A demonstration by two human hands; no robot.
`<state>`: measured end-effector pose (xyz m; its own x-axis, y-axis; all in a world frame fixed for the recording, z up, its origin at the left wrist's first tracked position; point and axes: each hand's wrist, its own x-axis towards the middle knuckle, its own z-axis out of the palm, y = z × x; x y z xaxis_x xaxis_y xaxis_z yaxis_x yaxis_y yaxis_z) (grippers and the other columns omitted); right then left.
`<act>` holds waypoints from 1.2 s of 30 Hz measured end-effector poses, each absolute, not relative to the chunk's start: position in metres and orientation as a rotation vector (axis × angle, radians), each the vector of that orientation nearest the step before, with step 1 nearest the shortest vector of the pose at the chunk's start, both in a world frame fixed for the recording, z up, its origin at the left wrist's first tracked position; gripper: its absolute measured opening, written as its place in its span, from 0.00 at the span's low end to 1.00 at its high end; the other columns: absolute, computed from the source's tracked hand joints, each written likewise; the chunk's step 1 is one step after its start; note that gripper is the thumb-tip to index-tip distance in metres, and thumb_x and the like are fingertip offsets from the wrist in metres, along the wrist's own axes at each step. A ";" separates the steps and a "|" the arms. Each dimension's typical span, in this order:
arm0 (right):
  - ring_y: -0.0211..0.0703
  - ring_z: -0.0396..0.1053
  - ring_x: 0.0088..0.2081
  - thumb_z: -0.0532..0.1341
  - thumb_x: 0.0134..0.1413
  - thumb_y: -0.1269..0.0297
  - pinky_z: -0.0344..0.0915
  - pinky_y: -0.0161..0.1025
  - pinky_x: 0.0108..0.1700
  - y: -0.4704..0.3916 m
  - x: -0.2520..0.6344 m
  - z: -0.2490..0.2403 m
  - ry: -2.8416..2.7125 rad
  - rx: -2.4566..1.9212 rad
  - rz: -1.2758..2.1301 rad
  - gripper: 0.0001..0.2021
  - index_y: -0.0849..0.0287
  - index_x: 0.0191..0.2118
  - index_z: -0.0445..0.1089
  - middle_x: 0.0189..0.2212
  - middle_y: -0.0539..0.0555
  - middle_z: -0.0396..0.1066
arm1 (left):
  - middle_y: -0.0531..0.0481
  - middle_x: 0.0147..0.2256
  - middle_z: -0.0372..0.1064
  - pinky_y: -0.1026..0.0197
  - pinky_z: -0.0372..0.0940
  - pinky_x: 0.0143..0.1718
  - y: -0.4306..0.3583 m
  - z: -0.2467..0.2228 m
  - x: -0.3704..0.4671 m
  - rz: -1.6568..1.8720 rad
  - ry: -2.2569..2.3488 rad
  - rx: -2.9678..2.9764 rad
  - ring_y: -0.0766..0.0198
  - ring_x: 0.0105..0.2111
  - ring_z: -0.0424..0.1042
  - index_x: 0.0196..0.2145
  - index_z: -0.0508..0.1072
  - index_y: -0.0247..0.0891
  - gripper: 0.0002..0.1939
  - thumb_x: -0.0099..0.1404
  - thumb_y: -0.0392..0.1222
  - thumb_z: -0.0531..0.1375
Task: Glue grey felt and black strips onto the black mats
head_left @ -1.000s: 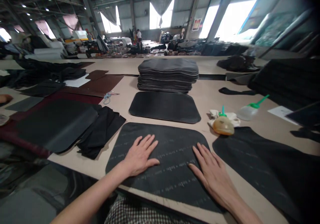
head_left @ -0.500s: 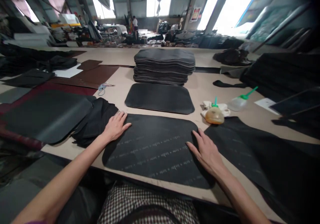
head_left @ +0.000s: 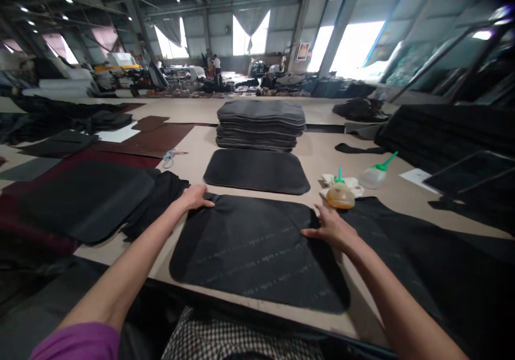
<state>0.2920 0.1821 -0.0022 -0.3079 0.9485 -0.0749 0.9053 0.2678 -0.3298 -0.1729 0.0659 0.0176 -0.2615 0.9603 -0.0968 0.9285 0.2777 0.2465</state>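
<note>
One black panel [head_left: 257, 258] with rows of pale printed lettering lies on the counter [head_left: 319, 159], at the near edge and directly in front of the person. Two hands are on it, one at each far corner. The left hand [head_left: 196, 196] grips the far left corner, thumb on top, and the material creases beside it. The right hand [head_left: 330, 225] grips the far right corner with thumb and fingers, and a crease runs near that thumb. The tips beyond the edge are hidden.

Just beyond lies one plain black panel [head_left: 256, 171] with rounded corners, and behind that one stack [head_left: 260, 125] of similar dark pieces, too tightly layered to count. To the right are two bottles with green nozzles: one amber bottle [head_left: 340, 195], against one white cloth [head_left: 356, 186], and one clear bottle [head_left: 373, 177] beyond it. A large dark sheet [head_left: 414, 263] spreads nearer the person on that side.

To the left lie one bunch of black fabric [head_left: 169, 184] beside the left hand, one smooth dark panel [head_left: 92, 199] over maroon material [head_left: 116, 159], and one small blue-looped tool [head_left: 169, 159]. Two white papers show, one far left [head_left: 118, 132], one far right [head_left: 417, 178].
</note>
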 end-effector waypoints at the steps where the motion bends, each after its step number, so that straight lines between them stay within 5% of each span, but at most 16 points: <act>1: 0.66 0.70 0.55 0.73 0.38 0.44 0.70 0.52 0.52 0.186 0.294 -0.005 -2.384 -1.737 0.524 0.48 0.62 0.64 0.62 0.57 0.70 0.68 | 0.42 0.42 0.76 0.57 0.65 0.44 0.067 0.017 -0.172 0.237 2.310 1.719 0.50 0.44 0.74 0.43 0.75 0.37 0.26 0.52 0.55 0.72; 4: 0.66 0.72 0.53 0.73 0.35 0.43 0.71 0.52 0.52 0.200 0.300 -0.014 -2.377 -1.624 0.707 0.46 0.64 0.60 0.66 0.53 0.69 0.72 | 0.43 0.41 0.76 0.58 0.66 0.43 0.062 0.017 -0.168 0.371 2.284 1.641 0.51 0.43 0.75 0.42 0.76 0.36 0.26 0.50 0.52 0.73; 8: 0.70 0.76 0.45 0.74 0.32 0.38 0.73 0.58 0.48 0.212 0.304 -0.026 -2.268 -1.686 0.838 0.49 0.62 0.59 0.66 0.43 0.67 0.78 | 0.38 0.53 0.72 0.56 0.65 0.52 0.048 0.017 -0.163 0.623 2.309 1.502 0.48 0.53 0.72 0.53 0.71 0.37 0.36 0.49 0.51 0.74; 13: 0.75 0.72 0.53 0.73 0.35 0.41 0.69 0.61 0.55 0.191 0.310 -0.019 -1.933 -1.675 1.011 0.38 0.60 0.50 0.71 0.46 0.72 0.77 | 0.35 0.53 0.73 0.55 0.66 0.53 0.006 0.025 -0.157 0.922 2.273 1.221 0.48 0.53 0.73 0.63 0.63 0.34 0.41 0.57 0.54 0.69; 16: 0.65 0.75 0.51 0.70 0.46 0.43 0.74 0.51 0.50 0.154 0.320 -0.006 -1.543 -1.652 1.373 0.29 0.57 0.49 0.70 0.48 0.67 0.78 | 0.37 0.45 0.78 0.56 0.70 0.45 -0.034 0.028 -0.144 1.029 2.145 1.061 0.52 0.44 0.78 0.60 0.64 0.32 0.36 0.61 0.57 0.64; 21: 0.55 0.79 0.42 0.73 0.49 0.52 0.75 0.43 0.43 0.094 0.323 0.013 -1.218 -1.319 1.923 0.23 0.59 0.48 0.73 0.43 0.60 0.80 | 0.41 0.37 0.80 0.58 0.72 0.33 -0.084 0.019 -0.126 1.078 1.916 0.907 0.54 0.34 0.79 0.45 0.72 0.35 0.29 0.59 0.64 0.63; 25: 0.53 0.80 0.40 0.74 0.48 0.52 0.75 0.42 0.43 0.084 0.312 0.018 -1.162 -1.131 1.881 0.22 0.59 0.46 0.75 0.40 0.57 0.81 | 0.45 0.34 0.80 0.58 0.73 0.38 -0.085 0.011 -0.127 1.187 1.590 0.582 0.55 0.34 0.79 0.37 0.76 0.37 0.24 0.51 0.57 0.73; 36: 0.54 0.79 0.45 0.72 0.51 0.51 0.75 0.46 0.49 0.128 0.307 0.069 -1.235 -1.030 1.711 0.24 0.55 0.52 0.74 0.45 0.56 0.80 | 0.46 0.36 0.79 0.57 0.74 0.36 -0.008 0.069 -0.140 1.306 1.484 0.701 0.58 0.32 0.79 0.37 0.77 0.41 0.18 0.53 0.53 0.72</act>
